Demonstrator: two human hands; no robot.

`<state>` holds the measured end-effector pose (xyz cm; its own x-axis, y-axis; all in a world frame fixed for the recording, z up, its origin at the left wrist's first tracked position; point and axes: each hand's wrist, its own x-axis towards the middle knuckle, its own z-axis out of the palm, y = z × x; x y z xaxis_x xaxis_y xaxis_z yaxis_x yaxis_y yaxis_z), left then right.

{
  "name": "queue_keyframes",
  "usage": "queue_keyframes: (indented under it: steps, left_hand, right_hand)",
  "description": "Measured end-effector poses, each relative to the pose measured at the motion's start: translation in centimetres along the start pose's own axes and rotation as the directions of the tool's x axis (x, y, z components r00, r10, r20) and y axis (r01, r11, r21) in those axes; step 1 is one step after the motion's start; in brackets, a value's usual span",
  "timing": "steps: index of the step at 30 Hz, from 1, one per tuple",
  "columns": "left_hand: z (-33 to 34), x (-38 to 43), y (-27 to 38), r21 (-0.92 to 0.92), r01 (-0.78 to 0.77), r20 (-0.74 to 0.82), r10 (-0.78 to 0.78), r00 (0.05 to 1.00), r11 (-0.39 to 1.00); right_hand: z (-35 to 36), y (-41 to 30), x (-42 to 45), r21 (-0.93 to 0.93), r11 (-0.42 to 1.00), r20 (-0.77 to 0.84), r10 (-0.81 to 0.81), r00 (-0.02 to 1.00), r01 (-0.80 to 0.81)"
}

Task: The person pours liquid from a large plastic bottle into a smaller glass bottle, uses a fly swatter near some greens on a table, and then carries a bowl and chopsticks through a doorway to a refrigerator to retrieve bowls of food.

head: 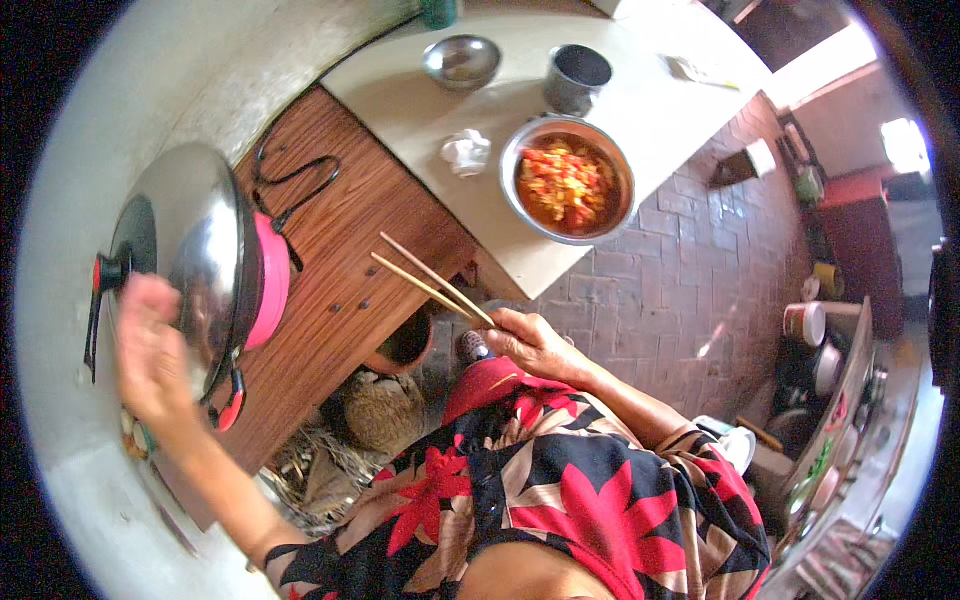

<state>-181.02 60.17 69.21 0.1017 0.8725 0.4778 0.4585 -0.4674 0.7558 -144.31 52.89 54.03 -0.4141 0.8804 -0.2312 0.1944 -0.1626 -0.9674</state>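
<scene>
At the left, an electric wok with a pink base [271, 281] stands on a wood-grain table [322, 247], covered by a domed metal lid [199, 247]. My left hand [154, 349], blurred, is beside the lid, just below its black-and-red knob [112, 271]. Nothing shows in that hand and its fingers look extended; whether it touches the lid is unclear. A pair of wooden chopsticks [431, 285] is gripped in my right hand [532, 343] in front of my body, tips toward the table. Beyond them, a metal basin [510, 196] holds cooked red and yellow food [566, 184], possibly tomato and egg.
The basin stands on a pale table [405, 112] with a metal bowl [461, 64], a grey pot [574, 94] and a crumpled white item [466, 152]. A black power cord [300, 180] lies behind the wok. Brick flooring [652, 277] extends rightward to cluttered shelving [825, 442].
</scene>
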Motion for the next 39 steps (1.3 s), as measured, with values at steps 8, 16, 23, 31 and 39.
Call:
queue_keyframes:
  steps: [8, 16, 23, 31, 39]
  left_hand:
    - [29.6, -8.6, 0.8, -0.551, 0.528, 0.654, -0.057, 0.754, 0.646]
    - [44.4, -7.5, 2.3, -0.493, 0.676, 0.785, -0.057, 0.618, 0.548]
    - [54.8, -7.3, 2.8, -0.538, 0.839, 0.814, -0.207, 0.543, 0.085]
    - [63.2, -6.7, 8.9, -0.12, 0.989, 0.973, 0.187, 0.135, -0.086]
    - [69.6, -10.5, 17.3, 0.268, 0.954, 0.925, 0.241, -0.293, 0.131]
  right_hand:
    - [-6.8, 4.2, -5.4, 0.08, 0.982, -0.092, -0.164, 0.982, 0.171]
    - [-12.6, 12.5, -11.2, -0.017, 0.994, -0.444, -0.107, 0.89, 0.111]
    - [-17.1, 14.1, -16.2, 0.148, 0.982, -0.813, 0.053, 0.579, 0.118]
    - [-20.5, 12.7, -22.0, 0.345, 0.637, -0.936, 0.183, 0.3, 0.69]
    - [-21.5, 15.3, -27.2, -0.02, 0.908, -0.997, 0.012, -0.074, 0.419]
